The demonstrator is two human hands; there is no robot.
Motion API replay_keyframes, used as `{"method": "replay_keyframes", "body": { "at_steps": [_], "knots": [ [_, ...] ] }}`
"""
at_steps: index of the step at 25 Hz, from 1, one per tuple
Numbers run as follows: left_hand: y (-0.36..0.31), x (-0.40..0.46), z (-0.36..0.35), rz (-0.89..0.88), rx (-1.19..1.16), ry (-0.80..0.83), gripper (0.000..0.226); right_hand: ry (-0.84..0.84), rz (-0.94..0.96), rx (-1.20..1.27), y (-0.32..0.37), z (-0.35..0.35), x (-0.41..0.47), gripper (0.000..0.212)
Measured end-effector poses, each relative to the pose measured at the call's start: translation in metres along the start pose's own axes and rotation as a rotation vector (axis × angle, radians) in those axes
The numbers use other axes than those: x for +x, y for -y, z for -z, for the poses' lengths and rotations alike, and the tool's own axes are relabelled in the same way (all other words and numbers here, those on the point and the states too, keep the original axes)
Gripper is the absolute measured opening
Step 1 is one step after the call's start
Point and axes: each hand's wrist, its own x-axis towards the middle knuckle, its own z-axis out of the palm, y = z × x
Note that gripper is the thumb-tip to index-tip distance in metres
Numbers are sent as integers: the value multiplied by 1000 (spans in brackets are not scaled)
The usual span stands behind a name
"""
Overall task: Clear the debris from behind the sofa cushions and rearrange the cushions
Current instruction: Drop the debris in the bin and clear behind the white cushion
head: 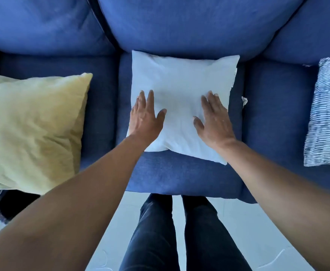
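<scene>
A white cushion (181,87) lies flat on the middle seat of the blue sofa (181,178), its far edge against the backrest. My left hand (145,116) rests flat on its left side with fingers straight. My right hand (214,119) lies flat on its right side, fingers spread. A yellow cushion (31,130) lies on the left seat. A blue-and-white striped cushion (326,116) lies on the right seat. A small white scrap (244,101) sits in the gap between the middle and right seats.
The blue back cushions (189,24) stand along the top of the view. My legs in dark trousers (179,231) stand on a pale floor in front of the sofa. A dark object (13,204) shows under the yellow cushion's near edge.
</scene>
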Motion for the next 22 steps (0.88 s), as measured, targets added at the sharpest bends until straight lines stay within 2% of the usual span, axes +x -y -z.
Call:
{"method": "replay_keyframes", "body": {
  "at_steps": [3,6,8,10,11,14,17,20,22],
  "knots": [
    [8,22,-12,71,-76,8,77,-20,-50,44,-12,-16,21,75],
    [17,44,-16,286,-245,16,89,-29,-344,267,-29,-19,41,95],
    [24,53,-15,429,-395,67,92,-35,-546,563,-40,-15,46,104],
    [27,54,-11,502,-622,121,86,-58,-646,874,-46,-13,46,87],
    [28,53,-8,510,-712,131,80,-62,-643,934,-47,-12,43,76],
    [23,40,1,463,-788,69,60,-113,-557,917,-42,-4,27,61],
    [15,11,14,421,-752,13,50,-181,-526,905,-33,9,1,59],
    [17,-25,13,420,-668,5,51,-181,-541,850,-33,5,-35,57],
    [22,-44,3,424,-597,49,56,-124,-576,828,-39,-7,-55,54]
  ]
}}
